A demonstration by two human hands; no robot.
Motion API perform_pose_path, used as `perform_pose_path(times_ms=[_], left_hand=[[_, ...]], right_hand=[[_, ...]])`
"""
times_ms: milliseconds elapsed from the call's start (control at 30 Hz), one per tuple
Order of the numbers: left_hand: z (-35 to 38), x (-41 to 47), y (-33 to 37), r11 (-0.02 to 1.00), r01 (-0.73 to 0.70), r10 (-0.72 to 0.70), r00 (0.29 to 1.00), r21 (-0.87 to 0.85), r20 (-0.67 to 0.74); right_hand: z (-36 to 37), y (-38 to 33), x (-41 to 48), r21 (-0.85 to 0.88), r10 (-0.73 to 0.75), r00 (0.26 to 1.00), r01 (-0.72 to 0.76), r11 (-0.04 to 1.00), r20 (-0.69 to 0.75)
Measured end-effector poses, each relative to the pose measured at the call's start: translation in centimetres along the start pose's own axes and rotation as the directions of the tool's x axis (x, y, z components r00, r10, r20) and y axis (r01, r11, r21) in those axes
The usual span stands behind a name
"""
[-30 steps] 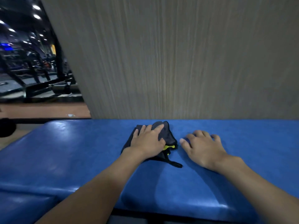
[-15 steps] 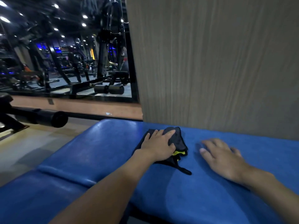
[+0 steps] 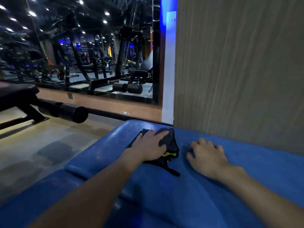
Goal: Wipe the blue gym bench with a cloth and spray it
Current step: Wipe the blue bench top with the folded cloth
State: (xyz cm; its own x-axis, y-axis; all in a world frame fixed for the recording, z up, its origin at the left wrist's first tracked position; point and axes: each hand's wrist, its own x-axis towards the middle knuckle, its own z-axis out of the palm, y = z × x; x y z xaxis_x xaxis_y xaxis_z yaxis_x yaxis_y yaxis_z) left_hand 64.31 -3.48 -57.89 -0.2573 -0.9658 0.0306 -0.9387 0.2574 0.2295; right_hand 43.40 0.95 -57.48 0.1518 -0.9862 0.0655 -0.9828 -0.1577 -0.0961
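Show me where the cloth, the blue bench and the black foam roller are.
cloth [image 3: 171,142]: head view, on its dark bunched fold.
blue bench [image 3: 105,145]: head view, on bare padding at its rounded end.
black foam roller [image 3: 72,112]: head view, on its cylinder side.

Single head view, forward and down, close over the bench [image 3: 263,171].

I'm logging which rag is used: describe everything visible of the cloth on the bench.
The cloth is dark, nearly black soft fabric with yellow-green trim at its near edge and a thin dark strap trailing toward the camera. It lies bunched on the blue bench near its far edge, by the wall panel. The left hand presses on it, fingers spread, covering its left part; the right hand rests on the bench beside it, apart.
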Motion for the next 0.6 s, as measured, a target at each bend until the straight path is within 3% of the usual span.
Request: perform_pose_path(times_ms=[133,267,600], left_hand=[[-0.7,-0.3,-3.3,0.995,0.101,-0.101,0.994,0.01,-0.032],[-1.3,-0.4,-7.2,0.98,0.197,-0.195,0.979,0.022,-0.057],[-2.9,-2.1,-13.3,0.936,0.302,-0.32,0.944,-0.183,-0.076]], right_hand=[[1.0,-4.2,2.1,0.119,-0.135,0.99,0.128,0.985,0.045],[1.9,-6.3,3.0,0.045,-0.104,0.994,0.103,0.994,0.026],[2.9,-5.9,2.8,0.067,-0.117,0.992,0.12,0.99,-0.043]])
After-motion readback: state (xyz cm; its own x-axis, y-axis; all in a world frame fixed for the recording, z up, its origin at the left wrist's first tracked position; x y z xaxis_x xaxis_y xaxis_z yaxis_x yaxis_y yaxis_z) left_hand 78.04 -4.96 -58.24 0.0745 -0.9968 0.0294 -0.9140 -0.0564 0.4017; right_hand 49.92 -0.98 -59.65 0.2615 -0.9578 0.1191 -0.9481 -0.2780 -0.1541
